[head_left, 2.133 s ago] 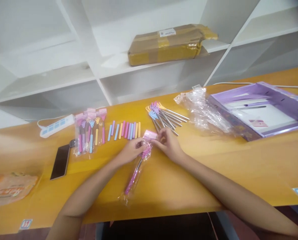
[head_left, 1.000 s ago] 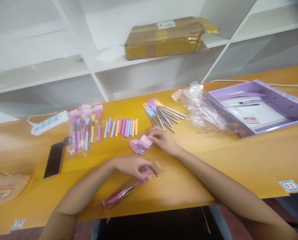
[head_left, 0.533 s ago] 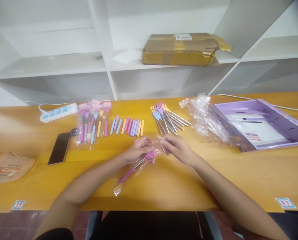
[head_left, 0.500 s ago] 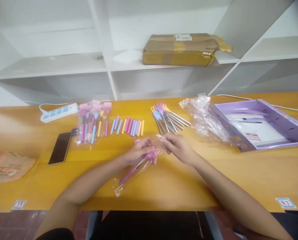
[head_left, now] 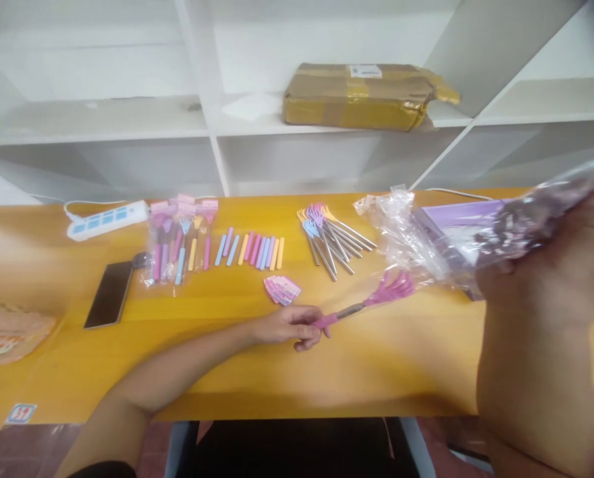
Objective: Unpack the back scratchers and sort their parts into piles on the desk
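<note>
My left hand (head_left: pixel 304 325) is closed around the pink handle of a back scratcher (head_left: pixel 351 310). The scratcher's pink claw head points right, with a bare metal shaft below it. Close to the camera, my right hand (head_left: pixel 551 259) is raised and blurred, gripping a clear plastic bag (head_left: pixel 531 212). Clear film also shows around the claw head; whether the head is inside that bag I cannot tell. Behind my left hand lies a fan of pink cards (head_left: pixel 282 290). Beyond them are coloured handle sleeves (head_left: pixel 251 249) in a row and a pile of back scratchers (head_left: pixel 331 236) with bare metal shafts.
Bagged back scratchers (head_left: pixel 182 239) lie at the back left, near a power strip (head_left: pixel 110 219) and a phone (head_left: pixel 108 294). Loose clear bags (head_left: pixel 401 229) lie right of the pile, by a purple box (head_left: pixel 466 214) partly hidden by my right hand. A taped carton (head_left: pixel 357 96) sits on the shelf.
My right hand has swung up and right toward the camera with clear plastic. The scratcher has turned, its claw head now pointing right. My left hand has moved onto its handle, and the cards show.
</note>
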`<action>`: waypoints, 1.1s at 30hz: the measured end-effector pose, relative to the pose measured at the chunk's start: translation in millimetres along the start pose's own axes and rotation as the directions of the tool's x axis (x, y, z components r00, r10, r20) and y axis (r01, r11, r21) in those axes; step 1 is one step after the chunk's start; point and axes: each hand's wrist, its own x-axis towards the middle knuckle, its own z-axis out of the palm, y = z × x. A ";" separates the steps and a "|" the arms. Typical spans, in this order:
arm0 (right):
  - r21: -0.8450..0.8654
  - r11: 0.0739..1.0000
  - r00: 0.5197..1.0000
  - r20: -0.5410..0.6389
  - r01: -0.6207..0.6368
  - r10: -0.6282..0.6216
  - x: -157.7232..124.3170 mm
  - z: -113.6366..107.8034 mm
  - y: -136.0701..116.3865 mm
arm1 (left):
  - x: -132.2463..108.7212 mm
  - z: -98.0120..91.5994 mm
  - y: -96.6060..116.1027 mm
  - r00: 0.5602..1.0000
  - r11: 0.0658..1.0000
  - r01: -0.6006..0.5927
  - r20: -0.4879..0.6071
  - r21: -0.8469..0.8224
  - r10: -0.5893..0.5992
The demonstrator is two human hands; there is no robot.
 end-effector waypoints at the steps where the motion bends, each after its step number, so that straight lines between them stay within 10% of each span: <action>1: 0.020 0.998 0.994 0.095 -0.061 0.059 -7.5 0.7 1.2 | 0.3 0.8 -0.1 1.000 1.000 -0.005 -0.002 -0.006 0.005; 5: -0.061 0.952 0.882 0.363 -0.299 0.300 -41.2 4.0 17.3 | 2.1 0.8 -1.8 1.000 0.999 0.002 -0.017 -0.034 -0.003; 12: -0.111 0.965 0.965 -0.132 -0.239 0.224 70.6 -45.4 66.8 | 2.0 -3.9 -4.7 0.994 0.994 0.107 -0.021 -0.019 -0.108; 18: -0.783 0.401 0.771 -0.152 -0.475 0.618 131.5 -57.0 118.8 | 2.8 -3.0 -3.7 0.980 0.982 0.188 -0.061 -0.024 -0.189; 25: -0.778 0.567 0.910 -0.018 -0.272 0.413 71.8 -34.4 119.5 | 1.8 -3.7 7.0 0.984 0.992 0.115 -0.144 0.058 -0.105; 27: -0.722 0.643 0.797 0.218 -0.257 0.563 23.5 -29.3 98.8 | -0.2 0.0 19.6 0.975 0.977 0.117 -0.207 0.179 -0.078; 29: -0.561 0.770 0.339 0.692 -0.303 0.637 -36.4 -20.4 74.8 | -2.7 7.5 31.5 0.969 0.890 0.144 -0.244 0.432 -0.038; 30: -0.497 0.796 0.257 0.766 -0.346 0.589 -67.4 -14.3 63.9 | -4.0 12.5 35.4 0.967 0.798 0.163 -0.254 0.580 -0.013; 33: -0.368 0.696 0.262 0.737 -0.616 0.623 -146.3 5.2 43.9 | -7.7 28.9 35.6 0.954 0.429 0.231 -0.290 0.873 0.075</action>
